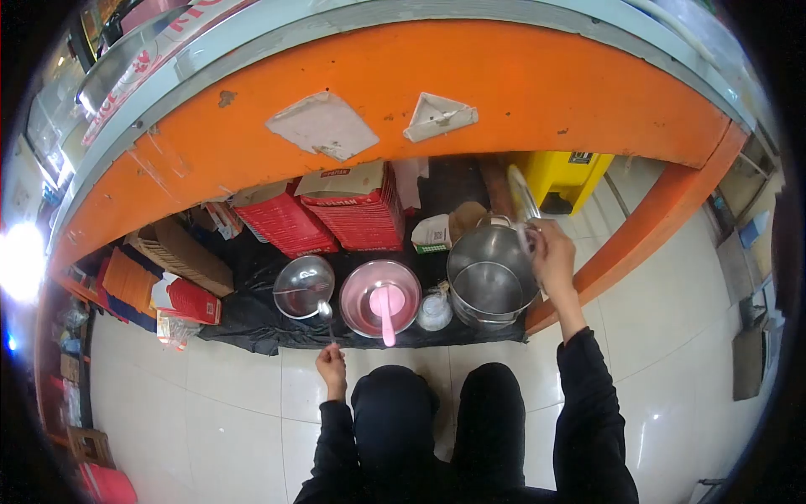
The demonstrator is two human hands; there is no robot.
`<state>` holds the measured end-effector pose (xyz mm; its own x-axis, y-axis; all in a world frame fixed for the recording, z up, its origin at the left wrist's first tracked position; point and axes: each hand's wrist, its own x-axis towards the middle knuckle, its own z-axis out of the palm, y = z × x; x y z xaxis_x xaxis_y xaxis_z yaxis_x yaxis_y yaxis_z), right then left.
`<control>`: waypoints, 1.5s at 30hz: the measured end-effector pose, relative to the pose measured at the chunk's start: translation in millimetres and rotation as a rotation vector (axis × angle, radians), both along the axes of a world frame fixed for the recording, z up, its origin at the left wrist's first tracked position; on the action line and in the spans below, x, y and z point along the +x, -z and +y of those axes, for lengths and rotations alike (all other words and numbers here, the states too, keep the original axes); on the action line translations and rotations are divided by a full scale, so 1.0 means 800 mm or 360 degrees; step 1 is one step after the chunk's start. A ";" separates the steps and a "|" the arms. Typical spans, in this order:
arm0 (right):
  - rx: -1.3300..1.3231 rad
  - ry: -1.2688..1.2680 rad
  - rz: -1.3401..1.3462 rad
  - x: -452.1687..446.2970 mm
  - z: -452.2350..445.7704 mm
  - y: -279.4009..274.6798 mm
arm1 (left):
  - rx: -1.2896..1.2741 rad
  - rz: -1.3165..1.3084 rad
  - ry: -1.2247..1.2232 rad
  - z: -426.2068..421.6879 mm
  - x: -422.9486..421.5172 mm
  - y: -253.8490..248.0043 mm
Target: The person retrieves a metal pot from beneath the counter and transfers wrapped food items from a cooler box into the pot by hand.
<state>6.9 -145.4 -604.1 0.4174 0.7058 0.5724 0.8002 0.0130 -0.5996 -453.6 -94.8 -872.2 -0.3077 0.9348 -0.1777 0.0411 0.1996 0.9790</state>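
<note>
My left hand is closed around the handle of a metal spoon, its bowl up near the rim of a steel bowl. My right hand grips a pot lid, tilted nearly edge-on above the right side of a large steel pot. The pot stands uncovered; its contents cannot be made out clearly. Between the bowl and the pot sits a pink basin with a pink ladle-like scoop resting in it. A small tied clear plastic bag lies beside the pot.
Stacks of red boxes stand behind the basin on a black sheet. An orange counter panel hangs low overhead, with an orange leg at right. A yellow container stands at the back. Pale tiles surround my knees.
</note>
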 end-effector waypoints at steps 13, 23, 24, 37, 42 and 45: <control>0.0138 -0.0046 0.0205 -0.035 -0.100 -0.018 | -0.0490 0.0594 0.0222 0.028 0.004 -0.052; -0.0035 0.0204 0.0766 -0.084 -0.283 0.058 | 0.1383 0.1551 0.2192 -0.015 0.298 -0.273; -0.0149 0.0276 0.0631 -0.087 -0.294 0.057 | 0.1438 0.1706 0.2291 -0.009 0.317 -0.251; -0.0236 -0.0017 0.0210 -0.097 -0.371 0.053 | 0.1443 0.2017 0.2461 0.016 0.346 -0.272; -0.0333 -0.0394 0.0121 -0.094 -0.322 0.064 | 0.1375 0.2025 0.2143 -0.016 0.251 -0.370; -0.0292 -0.0489 0.0094 -0.092 -0.256 0.100 | 0.1469 0.2174 0.1942 -0.028 0.191 -0.425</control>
<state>-66.3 -350.1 -684.0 0.1984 0.8922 0.4057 0.7397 0.1353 -0.6592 -300.9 -117.1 -532.4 0.9184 0.3758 0.1237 0.3811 -0.9243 -0.0221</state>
